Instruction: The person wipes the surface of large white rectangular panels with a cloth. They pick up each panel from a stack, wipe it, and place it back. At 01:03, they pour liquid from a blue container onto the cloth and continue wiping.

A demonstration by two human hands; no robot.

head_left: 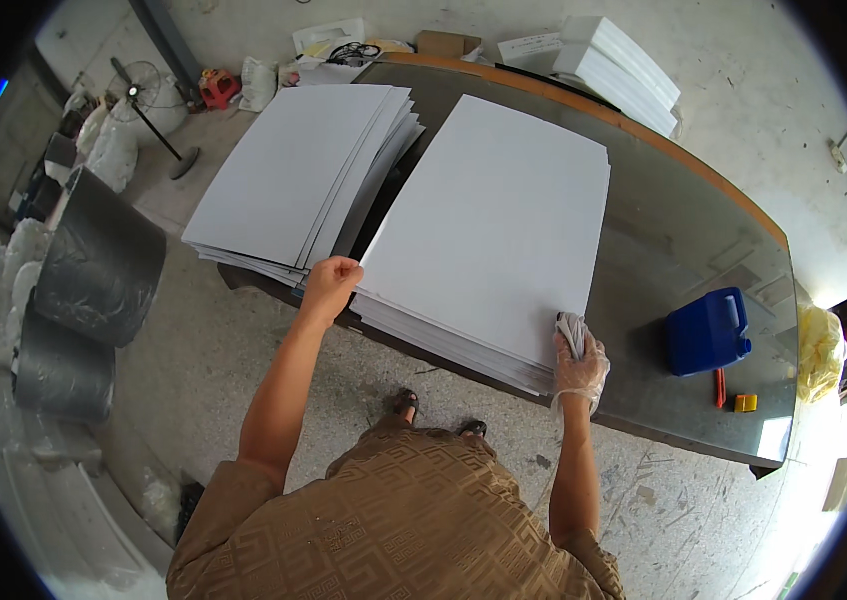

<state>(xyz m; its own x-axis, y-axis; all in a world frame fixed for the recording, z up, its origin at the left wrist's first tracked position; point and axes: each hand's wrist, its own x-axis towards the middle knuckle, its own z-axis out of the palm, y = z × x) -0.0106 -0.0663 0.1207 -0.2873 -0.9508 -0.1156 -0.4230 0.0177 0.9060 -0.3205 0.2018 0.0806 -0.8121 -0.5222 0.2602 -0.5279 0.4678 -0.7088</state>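
Two stacks of large white sheets lie side by side on a dark, glossy table (658,240). My bare left hand (329,290) is at the near left corner of the right stack (493,210), thumb and fingers pinched on the edge of its top white sheet. A clear plastic glove covers my right hand (580,374), which is closed around a crumpled grey-white cloth (572,332) at the near right corner of the same stack. The left stack (288,165) has uneven, fanned edges, and its near right corner comes close to my left hand.
On the table's right stand a blue jerrycan (705,332), a red tool-like item (719,388) and a small yellow object (745,403). White slabs (623,75) lean behind the far edge. Dark wrapped rolls (103,255) and a standing fan (148,100) are at left.
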